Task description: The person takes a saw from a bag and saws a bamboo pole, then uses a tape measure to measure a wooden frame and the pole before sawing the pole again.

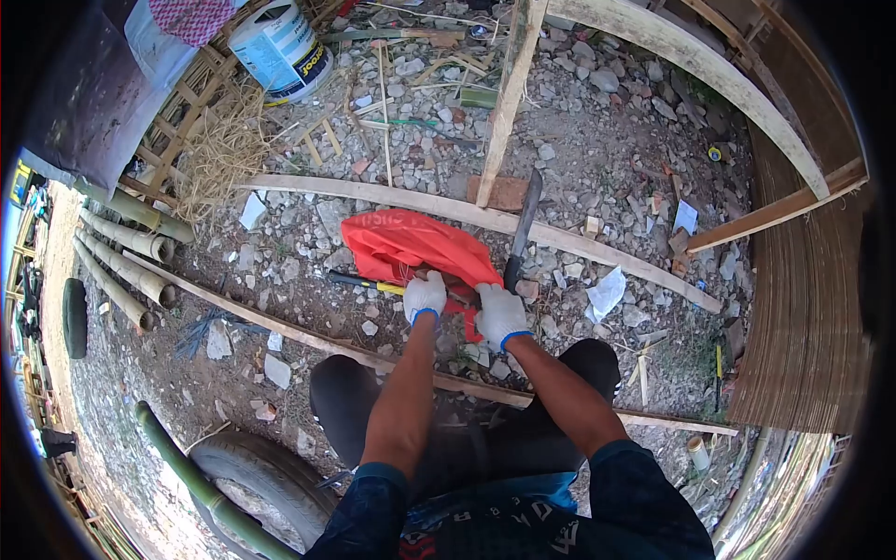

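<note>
Left hand (425, 295) and right hand (499, 315) clenched red bag (411, 245) on gravel ground (597, 140); machete (525, 219) lay beside bag, bamboo poles (131, 261) well left.

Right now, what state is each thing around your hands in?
red bag: crumpled on the gravel, gripped at its near edge.
left hand: gloved, closed on the red bag.
right hand: gloved, closed on the red bag.
machete: lying flat, handle beside the right hand.
yellow-handled tool: lying flat, one end hidden under the bag.
tyre: lying flat.
</note>
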Demonstrator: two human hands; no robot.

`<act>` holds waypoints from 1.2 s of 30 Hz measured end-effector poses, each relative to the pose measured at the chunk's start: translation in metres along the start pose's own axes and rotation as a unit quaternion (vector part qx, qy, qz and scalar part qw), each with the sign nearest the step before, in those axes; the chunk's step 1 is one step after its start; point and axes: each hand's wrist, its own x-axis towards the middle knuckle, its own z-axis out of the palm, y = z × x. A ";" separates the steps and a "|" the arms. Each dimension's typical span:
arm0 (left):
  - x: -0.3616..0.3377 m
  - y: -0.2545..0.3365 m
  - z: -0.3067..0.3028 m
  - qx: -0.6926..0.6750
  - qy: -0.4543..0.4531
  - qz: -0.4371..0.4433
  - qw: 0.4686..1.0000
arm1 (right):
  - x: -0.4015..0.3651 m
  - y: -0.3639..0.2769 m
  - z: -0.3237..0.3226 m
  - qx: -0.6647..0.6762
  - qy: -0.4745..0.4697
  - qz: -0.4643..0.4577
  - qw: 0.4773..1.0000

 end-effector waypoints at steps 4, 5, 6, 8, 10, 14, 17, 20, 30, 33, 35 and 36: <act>0.033 -0.018 0.007 -0.078 -0.038 -0.001 0.996 | -0.001 0.008 -0.016 -0.033 0.042 0.018 0.998; -0.019 0.022 -0.040 -0.159 -0.057 -0.010 0.986 | -0.006 -0.001 -0.028 -0.031 0.042 0.015 0.999; -0.024 0.027 -0.051 -0.157 -0.051 -0.010 0.986 | -0.012 -0.014 -0.044 -0.020 0.148 -0.070 0.986; -0.036 0.018 -0.069 -0.225 -0.070 0.016 0.972 | -0.022 -0.037 -0.062 -0.001 0.243 -0.164 0.956; -0.064 0.020 -0.085 -0.142 -0.059 0.078 0.985 | -0.022 -0.063 -0.073 0.028 0.097 -0.224 0.969; -0.120 0.028 -0.154 -0.233 -0.207 -0.004 0.950 | -0.059 -0.083 -0.131 0.101 0.092 -0.220 0.966; -0.146 -0.008 -0.212 -0.296 -0.084 0.100 0.946 | -0.089 -0.074 -0.203 0.138 0.021 -0.145 0.980; -0.159 -0.087 -0.290 -0.173 0.226 0.078 0.955 | -0.108 -0.029 -0.258 0.221 -0.072 -0.017 0.973; -0.298 -0.528 -0.452 0.114 0.394 -0.358 0.839 | -0.172 0.117 -0.271 0.285 0.186 0.017 0.940; -0.328 -0.650 -0.425 -0.100 0.436 -0.351 0.823 | -0.173 0.113 -0.269 0.328 0.159 0.000 0.931; -0.335 -0.661 -0.414 -0.121 0.440 -0.263 0.850 | -0.170 0.110 -0.275 0.308 0.128 0.000 0.943; -0.338 -0.662 -0.409 -0.132 0.439 -0.218 0.862 | -0.180 0.123 -0.266 0.248 0.194 -0.016 0.949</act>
